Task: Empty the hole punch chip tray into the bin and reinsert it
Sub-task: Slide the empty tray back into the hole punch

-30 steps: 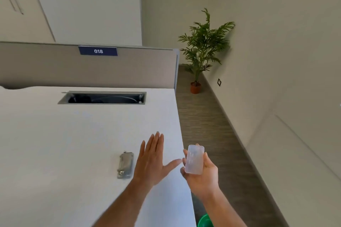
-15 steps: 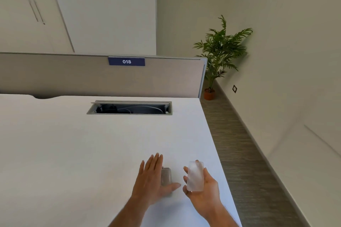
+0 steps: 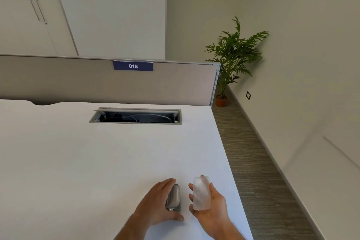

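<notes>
One chip tray (image 3: 201, 193), frosted and clear, is gripped upright in the right hand (image 3: 211, 202). One hole punch (image 3: 174, 198) on the desk (image 3: 97, 161) is partly hidden under the closing left hand (image 3: 155, 203).

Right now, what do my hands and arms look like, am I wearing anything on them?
Both arms are bare as far as the frame shows: no sleeves, gloves or watch visible. The left hand and right hand show no rings or bracelets that can be made out. The forearms run out of the bottom of the picture, so anything worn higher up is out of view.
</notes>
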The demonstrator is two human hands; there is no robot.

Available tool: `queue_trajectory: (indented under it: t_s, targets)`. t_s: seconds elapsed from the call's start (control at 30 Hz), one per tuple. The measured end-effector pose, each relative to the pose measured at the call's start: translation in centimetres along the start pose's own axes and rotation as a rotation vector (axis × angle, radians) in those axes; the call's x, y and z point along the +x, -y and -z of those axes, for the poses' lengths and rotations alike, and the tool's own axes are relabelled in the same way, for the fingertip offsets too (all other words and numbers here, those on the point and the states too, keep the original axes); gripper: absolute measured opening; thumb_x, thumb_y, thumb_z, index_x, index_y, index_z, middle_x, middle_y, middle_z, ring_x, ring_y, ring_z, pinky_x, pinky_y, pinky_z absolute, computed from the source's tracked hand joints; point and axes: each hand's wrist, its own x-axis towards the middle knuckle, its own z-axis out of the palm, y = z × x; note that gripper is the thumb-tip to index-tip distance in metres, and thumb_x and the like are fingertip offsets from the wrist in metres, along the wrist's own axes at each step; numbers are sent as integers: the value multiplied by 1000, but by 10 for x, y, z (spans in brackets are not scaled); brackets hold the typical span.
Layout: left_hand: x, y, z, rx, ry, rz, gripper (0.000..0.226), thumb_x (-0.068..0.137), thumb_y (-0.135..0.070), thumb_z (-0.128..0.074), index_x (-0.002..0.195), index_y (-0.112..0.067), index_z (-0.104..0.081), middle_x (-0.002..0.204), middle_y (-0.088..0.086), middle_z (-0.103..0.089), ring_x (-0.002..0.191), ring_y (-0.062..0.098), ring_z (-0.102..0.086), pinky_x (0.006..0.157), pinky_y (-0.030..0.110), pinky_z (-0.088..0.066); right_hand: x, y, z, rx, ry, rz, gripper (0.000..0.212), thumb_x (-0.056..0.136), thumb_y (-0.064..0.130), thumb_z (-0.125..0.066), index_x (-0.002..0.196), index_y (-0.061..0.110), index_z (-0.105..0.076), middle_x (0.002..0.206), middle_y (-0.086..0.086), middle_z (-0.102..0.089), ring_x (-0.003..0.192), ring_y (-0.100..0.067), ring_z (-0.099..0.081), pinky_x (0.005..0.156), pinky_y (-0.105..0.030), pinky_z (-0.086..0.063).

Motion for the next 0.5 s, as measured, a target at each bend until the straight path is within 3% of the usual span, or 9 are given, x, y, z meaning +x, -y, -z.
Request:
queue_trajectory:
  t_s: [0.2, 0.33, 0.5]
  targets:
    - [2, 0, -1, -20, -26, -6, 129, 52, -86, -72, 156, -28, -22, 164, -12, -23, 147, 8, -28, 120, 29, -30, 5, -1, 3, 36, -17, -23, 43, 100, 48, -45, 101, 26, -81, 110, -17, -78, 84, -30, -57, 65, -38, -44]
    - [6, 4, -1, 6, -73, -50, 129, 46, -89, -70, 152, -25, -34, 158, -11, -36, 143, 7, -35, 117, 23, -29, 8, -1, 7, 30, -3, -31, 44, 98, 50, -48, 92, 26, -84, 106, -15, -79, 84, -29, -57, 63, -36, -46]
    - [10, 1, 0, -29, -140, -108, 116, 44, -85, -71, 142, -26, -48, 145, -16, -51, 129, 5, -47, 109, 18, -37, 11, 1, 14, 38, -4, -36, 42, 101, 48, -45, 102, 29, -82, 105, -15, -79, 82, -31, -59, 60, -37, -46]
